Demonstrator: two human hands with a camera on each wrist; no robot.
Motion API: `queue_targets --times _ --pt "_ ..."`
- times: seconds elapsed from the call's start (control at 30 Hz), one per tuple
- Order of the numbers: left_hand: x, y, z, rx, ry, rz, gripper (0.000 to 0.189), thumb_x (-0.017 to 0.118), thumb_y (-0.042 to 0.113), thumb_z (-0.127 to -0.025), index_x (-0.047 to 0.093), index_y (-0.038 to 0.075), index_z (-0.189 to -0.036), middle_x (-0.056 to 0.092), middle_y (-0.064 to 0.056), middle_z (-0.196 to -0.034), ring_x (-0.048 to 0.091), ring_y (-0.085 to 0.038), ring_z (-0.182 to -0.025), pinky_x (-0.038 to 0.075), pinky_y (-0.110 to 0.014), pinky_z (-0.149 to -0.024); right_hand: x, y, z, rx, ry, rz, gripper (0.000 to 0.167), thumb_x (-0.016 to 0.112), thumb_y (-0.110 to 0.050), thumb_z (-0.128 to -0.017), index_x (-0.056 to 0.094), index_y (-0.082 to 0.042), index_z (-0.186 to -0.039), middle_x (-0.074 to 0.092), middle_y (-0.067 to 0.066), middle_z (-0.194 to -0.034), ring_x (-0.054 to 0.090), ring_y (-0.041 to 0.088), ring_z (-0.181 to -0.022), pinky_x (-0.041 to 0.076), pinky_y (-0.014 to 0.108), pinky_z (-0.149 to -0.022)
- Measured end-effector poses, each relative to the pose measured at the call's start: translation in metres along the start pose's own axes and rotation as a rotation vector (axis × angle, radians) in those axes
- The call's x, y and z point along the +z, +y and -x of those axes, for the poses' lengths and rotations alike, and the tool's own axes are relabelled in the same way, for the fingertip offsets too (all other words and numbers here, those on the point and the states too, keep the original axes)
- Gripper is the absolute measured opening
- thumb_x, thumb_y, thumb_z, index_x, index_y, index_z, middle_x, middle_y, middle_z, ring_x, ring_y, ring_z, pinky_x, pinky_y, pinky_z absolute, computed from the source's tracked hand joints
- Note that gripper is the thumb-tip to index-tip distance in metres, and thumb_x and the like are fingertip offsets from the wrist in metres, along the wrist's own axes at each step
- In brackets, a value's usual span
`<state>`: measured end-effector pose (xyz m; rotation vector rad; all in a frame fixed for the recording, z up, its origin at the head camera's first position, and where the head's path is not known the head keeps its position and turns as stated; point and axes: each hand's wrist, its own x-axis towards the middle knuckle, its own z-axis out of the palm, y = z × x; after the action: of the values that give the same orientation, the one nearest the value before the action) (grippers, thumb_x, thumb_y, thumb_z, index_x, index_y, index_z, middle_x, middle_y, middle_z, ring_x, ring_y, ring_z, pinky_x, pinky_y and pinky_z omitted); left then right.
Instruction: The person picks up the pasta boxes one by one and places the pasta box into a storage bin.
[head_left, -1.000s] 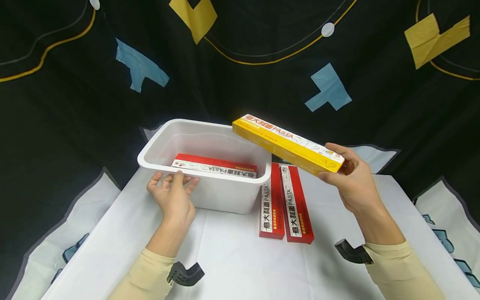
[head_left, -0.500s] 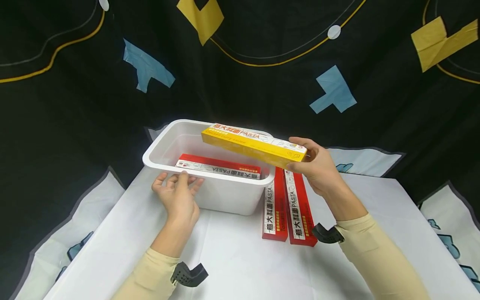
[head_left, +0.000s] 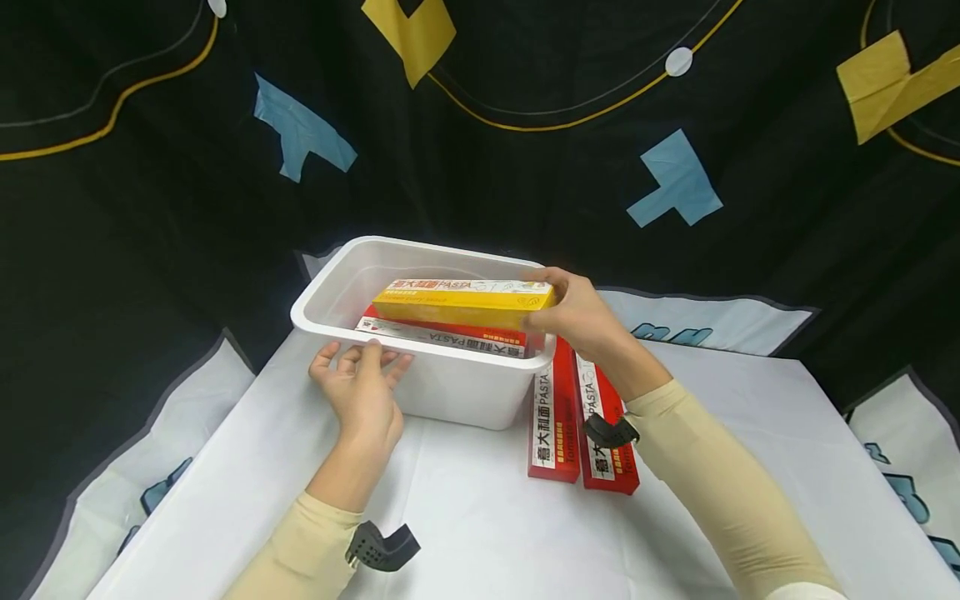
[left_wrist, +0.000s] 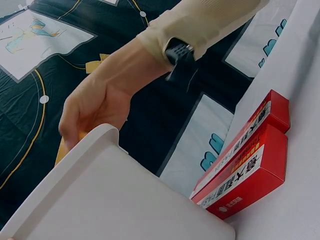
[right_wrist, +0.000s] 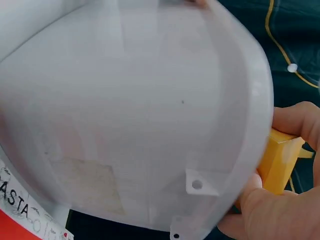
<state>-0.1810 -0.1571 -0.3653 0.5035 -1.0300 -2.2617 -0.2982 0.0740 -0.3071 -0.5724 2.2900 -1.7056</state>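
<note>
In the head view a white plastic bin (head_left: 442,392) stands on the table, with a red pasta box (head_left: 457,337) inside. My right hand (head_left: 577,312) grips a yellow pasta box (head_left: 465,304) by its right end, thumb on the near side. That box lies level within the bin's opening, over the red one. In the right wrist view the bin's end wall (right_wrist: 150,125) hides most of the yellow box (right_wrist: 280,160). My left hand (head_left: 360,387) holds the bin's front rim, thumb at the lip and fingers just under it.
Two more red pasta boxes (head_left: 555,425) lie side by side on the white table (head_left: 480,517), against the bin's right side. A black curtain (head_left: 510,183) with yellow and blue paper shapes hangs behind the table.
My right hand has carried the yellow pasta box left and down, from above the bin's right end into its opening. The left hand has kept its place on the rim.
</note>
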Motion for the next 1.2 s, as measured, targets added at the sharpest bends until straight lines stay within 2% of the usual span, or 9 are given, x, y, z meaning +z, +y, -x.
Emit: queue_targets --times 0.2,0.47,0.63,0.8,0.97,1.13,1.2 --pt "0.002 0.0 0.0 0.01 0.006 0.017 0.048 0.054 0.006 -0.098 0.015 0.016 -0.123 0.045 -0.01 -0.116 0.054 -0.019 -0.086 0.059 -0.039 -0.085 0.005 -0.004 -0.024 0.057 -0.06 0.114 0.067 0.081 -0.008 -0.074 0.051 -0.013 -0.134 0.054 0.002 -0.124 0.055 0.028 -0.108 0.058 0.034 -0.085" --pt "0.003 0.002 0.0 0.007 0.001 0.029 0.048 0.053 0.005 -0.098 0.014 0.016 -0.124 0.044 -0.01 -0.116 0.054 -0.019 -0.086 0.059 -0.038 -0.085 0.004 -0.007 -0.056 0.123 -0.152 0.076 0.067 0.076 0.0 -0.075 0.048 -0.009 -0.135 0.055 0.01 -0.122 0.055 0.031 -0.107 0.056 0.036 -0.09" --pt "0.003 0.002 0.0 0.003 -0.001 0.027 0.048 0.053 0.006 -0.099 0.013 0.017 -0.124 0.044 -0.01 -0.118 0.054 -0.019 -0.087 0.058 -0.039 -0.086 0.006 -0.009 -0.061 0.147 -0.144 0.104 0.07 0.074 0.003 -0.075 0.047 -0.006 -0.138 0.052 0.011 -0.124 0.053 0.031 -0.107 0.055 0.037 -0.092" --pt "0.003 0.004 0.0 0.008 0.0 0.024 0.047 0.052 0.006 -0.099 0.014 0.017 -0.124 0.044 -0.01 -0.118 0.055 -0.019 -0.088 0.058 -0.038 -0.086 0.014 -0.011 -0.066 0.115 -0.108 0.328 0.069 0.077 -0.001 -0.072 0.052 -0.008 -0.136 0.055 0.006 -0.123 0.054 0.028 -0.105 0.055 0.033 -0.091" --pt "0.002 0.003 0.0 -0.002 0.008 0.021 0.048 0.051 0.004 -0.099 0.013 0.016 -0.125 0.044 -0.01 -0.116 0.055 -0.019 -0.088 0.058 -0.038 -0.086 0.023 -0.009 -0.067 0.079 -0.062 0.529 0.069 0.078 -0.001 -0.071 0.054 -0.008 -0.135 0.056 0.007 -0.126 0.053 0.027 -0.105 0.052 0.036 -0.095" --pt "0.0 0.002 0.0 -0.01 0.011 0.012 0.048 0.051 0.004 -0.098 0.014 0.016 -0.126 0.045 -0.01 -0.117 0.055 -0.019 -0.089 0.058 -0.038 -0.087 0.031 0.001 -0.064 -0.106 0.022 0.816 0.06 0.071 0.004 -0.075 0.056 -0.006 -0.132 0.049 0.012 -0.138 0.046 0.028 -0.122 0.044 0.04 -0.107" --pt "0.0 0.001 0.001 -0.014 0.009 0.009 0.049 0.051 0.004 -0.098 0.014 0.016 -0.127 0.045 -0.01 -0.117 0.055 -0.019 -0.089 0.058 -0.038 -0.087 0.032 0.004 -0.061 -0.158 0.062 0.865 0.055 0.071 0.001 -0.077 0.058 -0.007 -0.13 0.046 0.012 -0.141 0.043 0.028 -0.126 0.041 0.042 -0.109"
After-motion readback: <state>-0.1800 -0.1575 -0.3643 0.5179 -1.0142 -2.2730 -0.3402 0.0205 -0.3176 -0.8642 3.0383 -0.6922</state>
